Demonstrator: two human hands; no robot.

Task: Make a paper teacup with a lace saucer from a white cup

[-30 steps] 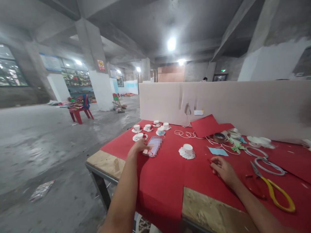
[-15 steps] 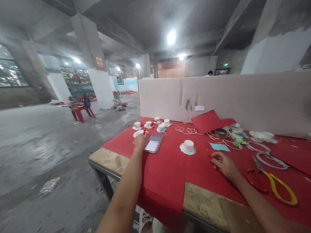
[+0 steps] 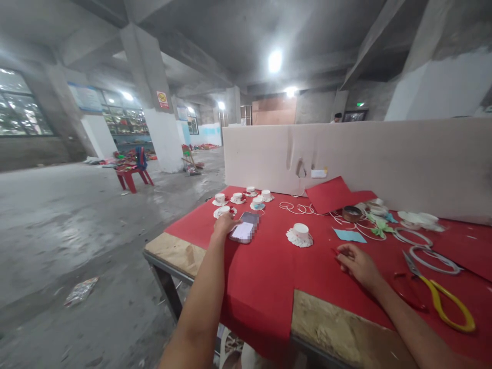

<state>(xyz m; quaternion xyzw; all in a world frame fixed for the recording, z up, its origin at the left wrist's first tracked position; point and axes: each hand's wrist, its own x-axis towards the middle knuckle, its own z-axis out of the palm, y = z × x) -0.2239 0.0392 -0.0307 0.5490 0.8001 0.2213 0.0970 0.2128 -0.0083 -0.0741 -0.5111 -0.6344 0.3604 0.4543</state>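
My left hand [image 3: 224, 224] lies beside a phone [image 3: 245, 228], its thumb stretched toward the phone's near-left edge. Just beyond the fingers sits a small white hat-shaped piece with a frilled brim [image 3: 224, 210]; I see no grip on it. Several similar pieces stand behind, one with a light blue patch [image 3: 257, 203]. A single white frilled piece [image 3: 300, 234] stands apart, between my hands. My right hand [image 3: 355, 261] rests on the red sheet [image 3: 265, 277] with its fingers curled together. Something small and red shows at its fingertips, too small to name.
Yellow-handled scissors [image 3: 442, 297] and a red-handled tool [image 3: 409, 292] lie right of my right hand. Farther back are a tape roll [image 3: 351, 213], white cord [image 3: 295, 207], a light blue paper piece [image 3: 349, 235] and wire coils [image 3: 434, 259]. A pale panel [image 3: 261, 156] borders the table's far side.
My left hand has drawn back slightly from the nearest white frilled piece, and its thumb now points at the phone. My right hand stays put. The view has shifted a little.
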